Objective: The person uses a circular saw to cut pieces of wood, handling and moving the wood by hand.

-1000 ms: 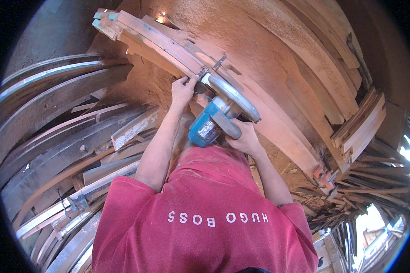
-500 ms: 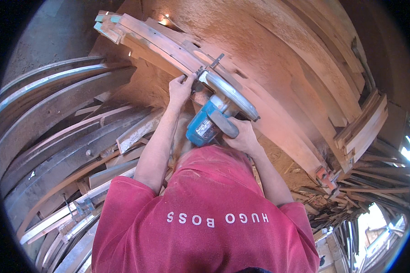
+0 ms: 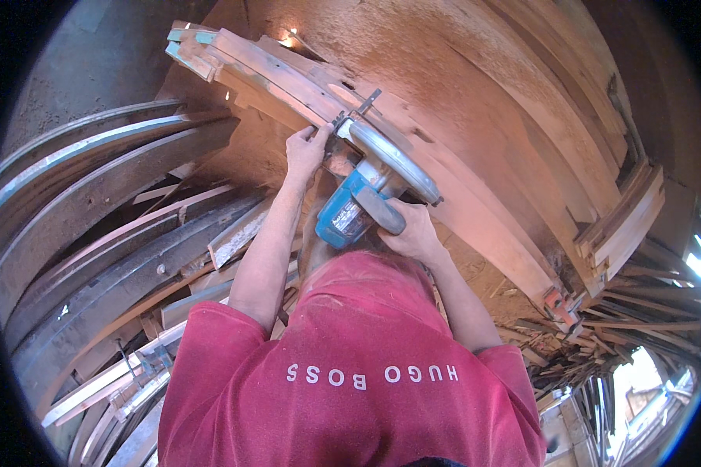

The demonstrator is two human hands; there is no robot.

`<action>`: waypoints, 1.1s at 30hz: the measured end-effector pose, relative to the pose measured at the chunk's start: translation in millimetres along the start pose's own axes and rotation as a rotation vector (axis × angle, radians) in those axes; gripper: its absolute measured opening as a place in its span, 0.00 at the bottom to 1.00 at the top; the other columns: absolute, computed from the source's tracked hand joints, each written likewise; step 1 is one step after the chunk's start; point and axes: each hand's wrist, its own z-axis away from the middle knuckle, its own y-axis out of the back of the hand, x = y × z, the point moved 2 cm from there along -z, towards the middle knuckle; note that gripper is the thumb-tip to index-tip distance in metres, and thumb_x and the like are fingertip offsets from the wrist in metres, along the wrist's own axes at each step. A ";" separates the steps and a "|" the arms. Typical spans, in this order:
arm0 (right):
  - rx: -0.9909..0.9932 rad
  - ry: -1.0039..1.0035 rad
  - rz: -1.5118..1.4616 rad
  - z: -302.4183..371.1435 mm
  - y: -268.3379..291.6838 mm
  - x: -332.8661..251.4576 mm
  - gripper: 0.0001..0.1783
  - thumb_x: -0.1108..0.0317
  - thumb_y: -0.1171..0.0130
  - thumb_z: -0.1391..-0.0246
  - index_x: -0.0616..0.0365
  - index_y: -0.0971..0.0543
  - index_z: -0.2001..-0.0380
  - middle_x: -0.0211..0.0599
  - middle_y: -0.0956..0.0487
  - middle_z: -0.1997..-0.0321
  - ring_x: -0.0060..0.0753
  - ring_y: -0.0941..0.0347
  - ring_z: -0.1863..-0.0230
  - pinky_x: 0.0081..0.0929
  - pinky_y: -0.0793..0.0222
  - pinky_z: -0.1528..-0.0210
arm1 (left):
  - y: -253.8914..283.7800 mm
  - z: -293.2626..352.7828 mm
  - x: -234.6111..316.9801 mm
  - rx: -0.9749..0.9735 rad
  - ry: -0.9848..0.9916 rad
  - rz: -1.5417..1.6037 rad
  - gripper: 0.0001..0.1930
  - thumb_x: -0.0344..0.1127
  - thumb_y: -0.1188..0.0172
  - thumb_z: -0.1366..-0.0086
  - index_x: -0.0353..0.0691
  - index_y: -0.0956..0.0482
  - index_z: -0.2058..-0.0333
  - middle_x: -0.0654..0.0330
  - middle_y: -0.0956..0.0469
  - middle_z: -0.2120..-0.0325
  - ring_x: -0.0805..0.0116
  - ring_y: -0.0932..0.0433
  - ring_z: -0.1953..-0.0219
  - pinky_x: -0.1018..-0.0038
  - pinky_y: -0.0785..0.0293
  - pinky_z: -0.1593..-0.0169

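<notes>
A circular saw (image 3: 346,212) with a blue motor and a silver blade guard (image 3: 397,159) rests on a long reddish wooden board that slants from upper left to lower right. My right hand (image 3: 414,232) is wrapped round its dark rear handle. At the saw's front edge, my left hand (image 3: 305,152) is closed, thumb and fingers pinching beside the dark front of the base. What exactly those fingertips press on is partly hidden. The board (image 3: 475,206) runs on past the saw to the lower right, and the blade itself is out of sight under the guard.
Sawdust covers the broad wooden surface (image 3: 506,101) beyond the board. An orange clamp (image 3: 559,302) grips the board's right end. Long planks (image 3: 93,187) are stacked at left. Wood offcuts (image 3: 654,311) pile up at right, near a short stack of boards (image 3: 631,226).
The saw and both hands have shifted slightly along the board toward its upper-left end. The view has turned a little. Both hands keep their grip.
</notes>
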 end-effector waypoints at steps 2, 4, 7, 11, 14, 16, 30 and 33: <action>-0.016 -0.017 0.018 -4.5 -1.8 -2.5 0.19 0.72 0.35 0.62 0.61 0.21 0.61 0.51 0.21 0.68 0.56 0.21 0.66 0.39 0.25 0.60 | 2.9 -3.0 0.9 0.005 -0.003 0.013 0.22 0.49 0.32 0.38 0.29 0.14 0.65 0.62 0.22 0.79 0.77 0.26 0.76 0.74 0.29 0.70; -0.004 -0.001 0.020 -8.9 -4.3 -4.7 0.19 0.72 0.35 0.62 0.61 0.21 0.61 0.51 0.21 0.68 0.57 0.21 0.66 0.39 0.25 0.61 | 6.4 -7.2 0.1 0.005 -0.020 0.050 0.22 0.49 0.32 0.38 0.29 0.14 0.66 0.63 0.22 0.79 0.77 0.26 0.76 0.74 0.29 0.70; 0.012 0.016 0.023 -14.8 -7.5 -5.6 0.19 0.72 0.35 0.62 0.61 0.21 0.61 0.52 0.21 0.68 0.57 0.21 0.65 0.40 0.26 0.61 | 11.9 -14.2 1.9 0.005 -0.038 0.007 0.22 0.49 0.32 0.38 0.29 0.14 0.66 0.63 0.22 0.80 0.77 0.26 0.76 0.75 0.29 0.70; 0.017 0.027 0.013 -23.5 -9.9 -12.3 0.19 0.71 0.35 0.62 0.61 0.21 0.62 0.51 0.21 0.67 0.57 0.21 0.65 0.40 0.26 0.61 | 19.3 -18.8 7.0 0.015 -0.069 -0.010 0.22 0.49 0.32 0.38 0.30 0.14 0.65 0.63 0.22 0.80 0.77 0.26 0.76 0.75 0.29 0.71; -0.023 0.012 0.033 -29.4 -11.7 -12.7 0.21 0.67 0.31 0.60 0.58 0.20 0.59 0.49 0.17 0.61 0.57 0.20 0.61 0.44 0.22 0.58 | 23.3 -17.6 17.8 0.031 -0.058 -0.003 0.21 0.48 0.33 0.37 0.30 0.14 0.65 0.63 0.21 0.80 0.77 0.26 0.77 0.75 0.30 0.71; -0.026 0.014 0.049 -32.0 -15.2 -12.8 0.21 0.67 0.31 0.60 0.58 0.20 0.59 0.49 0.17 0.61 0.57 0.20 0.61 0.44 0.22 0.58 | 27.8 -23.7 12.7 0.016 -0.014 0.036 0.21 0.47 0.33 0.37 0.30 0.14 0.65 0.63 0.22 0.80 0.78 0.26 0.77 0.75 0.30 0.72; -0.024 0.011 0.047 -55.3 -27.3 -23.8 0.21 0.67 0.30 0.60 0.56 0.20 0.59 0.48 0.18 0.63 0.56 0.20 0.62 0.44 0.23 0.59 | 47.6 -39.4 24.5 0.038 -0.049 0.046 0.20 0.46 0.33 0.36 0.31 0.17 0.72 0.66 0.26 0.81 0.79 0.29 0.79 0.75 0.32 0.75; -0.011 0.015 0.031 -60.4 -30.8 -24.3 0.21 0.67 0.30 0.60 0.56 0.20 0.58 0.48 0.18 0.63 0.56 0.20 0.62 0.44 0.23 0.59 | 51.1 -41.7 29.4 0.024 -0.033 0.073 0.20 0.47 0.33 0.35 0.30 0.16 0.70 0.66 0.25 0.81 0.79 0.29 0.79 0.75 0.32 0.76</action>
